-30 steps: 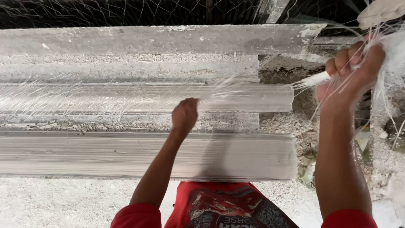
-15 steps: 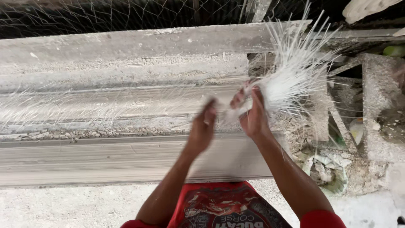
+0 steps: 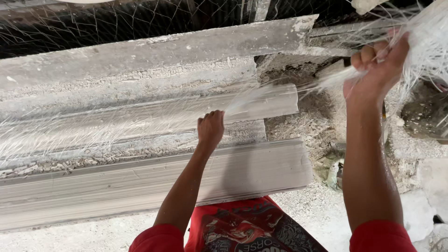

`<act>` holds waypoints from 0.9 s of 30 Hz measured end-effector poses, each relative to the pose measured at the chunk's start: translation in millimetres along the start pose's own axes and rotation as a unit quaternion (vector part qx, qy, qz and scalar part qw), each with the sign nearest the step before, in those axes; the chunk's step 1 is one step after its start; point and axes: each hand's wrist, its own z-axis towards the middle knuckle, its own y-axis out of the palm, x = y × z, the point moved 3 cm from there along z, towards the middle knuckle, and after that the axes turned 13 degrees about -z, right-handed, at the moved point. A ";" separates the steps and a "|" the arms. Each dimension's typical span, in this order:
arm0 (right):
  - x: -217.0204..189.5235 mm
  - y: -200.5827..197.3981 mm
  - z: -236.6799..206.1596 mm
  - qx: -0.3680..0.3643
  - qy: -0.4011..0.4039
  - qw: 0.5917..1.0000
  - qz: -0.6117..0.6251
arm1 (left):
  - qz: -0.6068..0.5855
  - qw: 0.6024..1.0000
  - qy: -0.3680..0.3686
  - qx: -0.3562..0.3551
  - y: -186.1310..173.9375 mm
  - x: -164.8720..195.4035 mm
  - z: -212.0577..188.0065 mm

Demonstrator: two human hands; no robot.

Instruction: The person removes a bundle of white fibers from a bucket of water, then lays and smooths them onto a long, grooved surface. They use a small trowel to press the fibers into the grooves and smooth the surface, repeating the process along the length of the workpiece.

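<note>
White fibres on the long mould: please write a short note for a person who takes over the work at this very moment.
Left hand: closed into a fist, pressing the white fibres down on the long grey mould.
Right hand: raised at the right end, gripping a loose bundle of fibres.
Done: a thin layer of fibres lies along the mould's channel, from the left edge to about the left hand.
Left: the strands between the two hands are not yet laid down; the bundle is not used up.

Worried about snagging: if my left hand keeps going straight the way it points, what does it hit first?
Probably the thin white fibres spread along the grey moulding; the left hand already rests at their edge.
</note>
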 end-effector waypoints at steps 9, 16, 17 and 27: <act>30.9 -1.5 -47.5 0.040 0.097 0.994 -0.023 | 0.014 0.989 -0.026 0.146 -27.1 -34.3 -30.7; 53.9 32.0 -84.6 0.006 0.191 0.979 -0.072 | 0.179 0.964 -0.107 0.167 -60.6 -5.7 -29.3; 60.0 41.1 -98.3 -0.011 0.226 0.972 -0.068 | 0.078 0.981 -0.051 0.169 -58.2 13.7 -28.5; 24.7 16.0 -50.6 -0.064 0.109 0.986 -0.113 | -0.312 0.948 0.051 0.038 -22.8 100.4 -22.7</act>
